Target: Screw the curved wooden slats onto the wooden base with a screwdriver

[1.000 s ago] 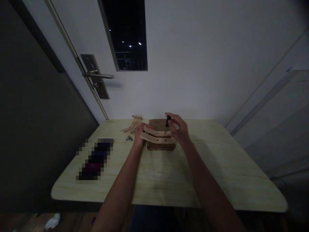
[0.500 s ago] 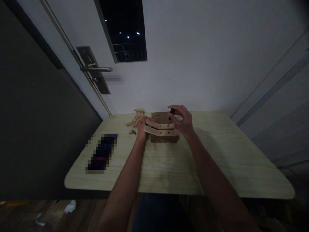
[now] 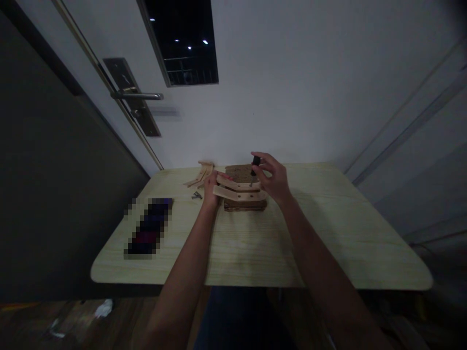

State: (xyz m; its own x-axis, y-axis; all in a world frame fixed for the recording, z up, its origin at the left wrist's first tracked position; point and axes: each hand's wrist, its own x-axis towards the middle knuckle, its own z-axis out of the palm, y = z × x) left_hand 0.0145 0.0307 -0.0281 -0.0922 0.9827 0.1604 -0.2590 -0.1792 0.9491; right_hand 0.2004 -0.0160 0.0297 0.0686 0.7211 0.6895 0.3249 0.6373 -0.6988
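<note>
Two bent, pale wooden slats point(image 3: 239, 195) with dark holes lie side by side over a brown, cardboard-like block point(image 3: 245, 206). My left hand point(image 3: 211, 189) is closed at the left end of the slats, steadying the wooden piece. A short black-handled screwdriver point(image 3: 255, 164) is pinched in the fingers of my right hand point(image 3: 273, 177). Its metal shaft points down, with the tip at a hole in the farther slat. Whether a screw sits under the tip is too small to tell.
More bent wooden pieces point(image 3: 202, 174) lie at the back left of the table point(image 3: 248, 248). Several small screws point(image 3: 196, 195) rest just left of my left hand. A blurred-out dark object point(image 3: 149, 226) is farther left. Behind the table stands a white door with a metal handle point(image 3: 138, 96).
The whole view has shifted slightly, so everything sits a little higher and to the left. Both hands keep their grips, and the screwdriver stays at the same hole.
</note>
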